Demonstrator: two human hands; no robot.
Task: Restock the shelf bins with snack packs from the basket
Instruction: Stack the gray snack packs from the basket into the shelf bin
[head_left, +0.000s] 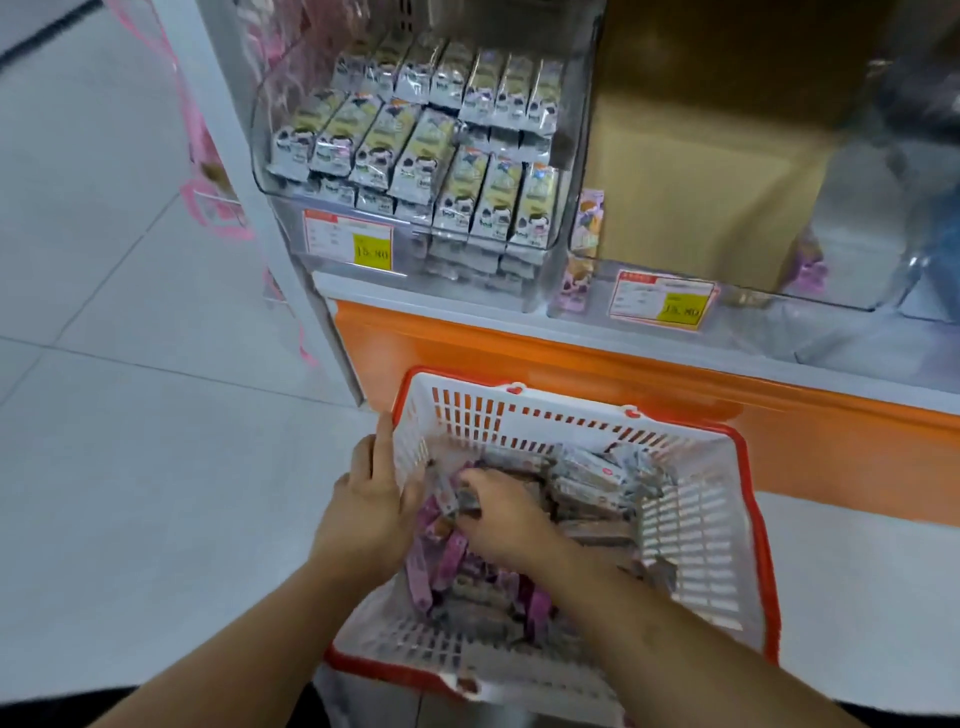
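Pale grey floor tiles (104, 364) fill the left side, with a pink mesh bag (197, 156) hanging beside the shelf (571, 332), a white unit with an orange base.

Next comes the left bin (291, 197), clear plastic and already packed with rows of upright grey-and-yellow packs (415, 150). A price tag (347, 240) sits on its front.

Below it, on the floor, stands the basket (737, 519), white slatted plastic with a red rim. The left hand (371, 512) rests against the basket's left wall, fingers laid along the outside and thumb side at the rim, steadying it. Its grip is loose, curled round nothing.

Just to its right, inside the basket, the right hand (501, 512) reaches down into the purple packs (441, 571). Its fingers bend over one or two of them near the left wall; whether they have closed is hidden by the back of the hand. These packs lie mostly with their long axis running away from the person, directly under and left of that hand, so the right hand is the nearer one. Greyish packs (592, 483) pile toward the basket's far right.

Up and to the right is the right bin (727, 306), nearly bare, with a couple of purple packs at its left end (584, 228), a second tag (662, 306) in front and a cardboard box (691, 197) behind. It probably takes the purple packs.
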